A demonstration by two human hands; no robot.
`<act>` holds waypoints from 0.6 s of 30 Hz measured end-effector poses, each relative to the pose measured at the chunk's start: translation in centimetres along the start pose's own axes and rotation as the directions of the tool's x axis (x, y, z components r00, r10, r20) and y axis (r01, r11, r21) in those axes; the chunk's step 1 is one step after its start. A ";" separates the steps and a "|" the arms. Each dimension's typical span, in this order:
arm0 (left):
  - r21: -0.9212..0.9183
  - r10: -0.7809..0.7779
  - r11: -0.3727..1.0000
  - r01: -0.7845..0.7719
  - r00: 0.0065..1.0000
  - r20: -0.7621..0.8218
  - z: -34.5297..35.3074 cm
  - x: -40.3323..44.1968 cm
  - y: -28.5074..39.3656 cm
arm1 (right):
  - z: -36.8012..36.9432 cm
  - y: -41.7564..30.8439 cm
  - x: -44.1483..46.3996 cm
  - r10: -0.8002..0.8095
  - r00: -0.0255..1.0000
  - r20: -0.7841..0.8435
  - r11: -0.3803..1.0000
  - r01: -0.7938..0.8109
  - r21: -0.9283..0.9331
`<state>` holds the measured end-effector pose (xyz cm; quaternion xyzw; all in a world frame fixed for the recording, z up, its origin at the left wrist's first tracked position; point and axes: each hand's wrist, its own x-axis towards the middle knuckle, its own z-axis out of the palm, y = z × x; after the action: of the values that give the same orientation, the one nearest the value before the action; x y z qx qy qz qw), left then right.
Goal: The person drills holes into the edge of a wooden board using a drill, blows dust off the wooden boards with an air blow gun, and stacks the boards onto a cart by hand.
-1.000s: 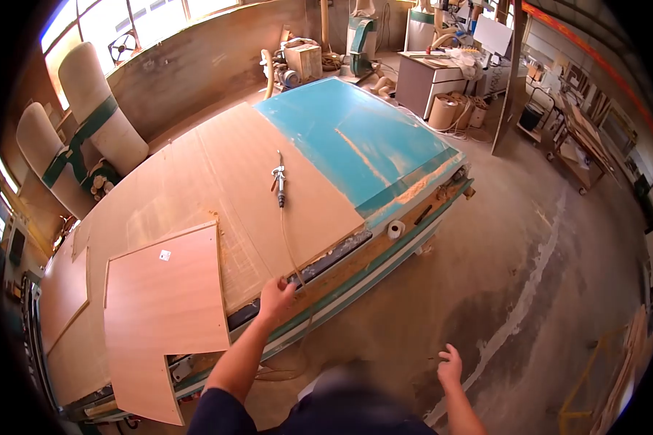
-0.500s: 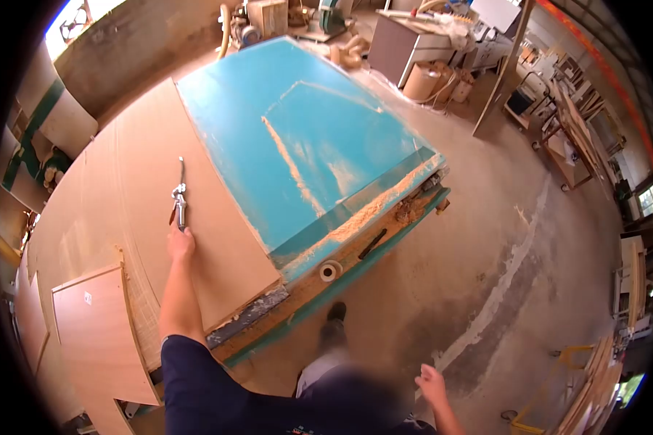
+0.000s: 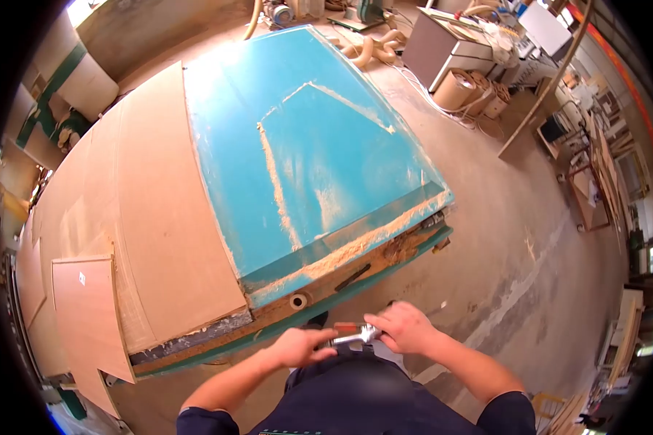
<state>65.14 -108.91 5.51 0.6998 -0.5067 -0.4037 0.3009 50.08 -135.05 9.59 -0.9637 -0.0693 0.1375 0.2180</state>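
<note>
In front of my body, close to the table's front edge, is a silver metal air blow gun (image 3: 364, 335) with a reddish part along it. My left hand (image 3: 303, 347) is closed around its left end, fingers partly blurred. At the opposite end, my right hand (image 3: 405, 328) grips the metal body. The gun lies roughly level between the two hands, its nozzle hidden or too small to make out. Beyond the hands stands a large table with a turquoise top (image 3: 268, 174), streaked with sawdust (image 3: 370, 235) that is thickest along the front edge.
Brown board (image 3: 159, 196) covers the table's left side, with a smaller framed panel (image 3: 83, 297) on it. A round white fitting (image 3: 298, 301) sits on the front edge. Behind are a dark cabinet (image 3: 435, 54) and brown rolls (image 3: 455, 88). A wheeled cart (image 3: 586, 199) stands right.
My left hand has brought the blow gun from over the brown board back to my body. My right hand has come in from the lower right and taken hold of it too.
</note>
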 end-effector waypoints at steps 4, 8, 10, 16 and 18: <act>0.101 -0.033 0.994 0.047 0.991 -0.133 4.2 2.2 1.5 | -0.9 6.4 -2.1 -0.028 0.978 0.204 0.994 0.006 0.106; 0.043 -0.178 0.981 0.189 0.964 -0.198 8.4 6.0 6.3 | -2.8 13.4 -3.3 -0.147 0.954 0.261 0.967 0.083 0.240; -0.079 -0.256 0.966 0.245 0.941 -0.220 10.2 7.4 9.4 | -4.1 15.3 -4.4 -0.179 0.922 0.343 0.967 0.101 0.234; -0.315 -0.490 0.855 0.412 0.840 -0.234 13.3 11.7 15.5 | -6.3 19.7 -6.1 -0.272 0.844 0.463 0.958 0.194 0.209; -0.407 -0.557 0.799 0.443 0.801 -0.221 14.3 12.9 16.6 | -6.9 21.0 -6.1 -0.300 0.834 0.463 0.951 0.226 0.209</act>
<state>47.03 -126.43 8.93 0.8053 -0.1668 -0.4266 0.3764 47.83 -157.81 7.83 -0.8598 -0.2441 0.3504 0.2800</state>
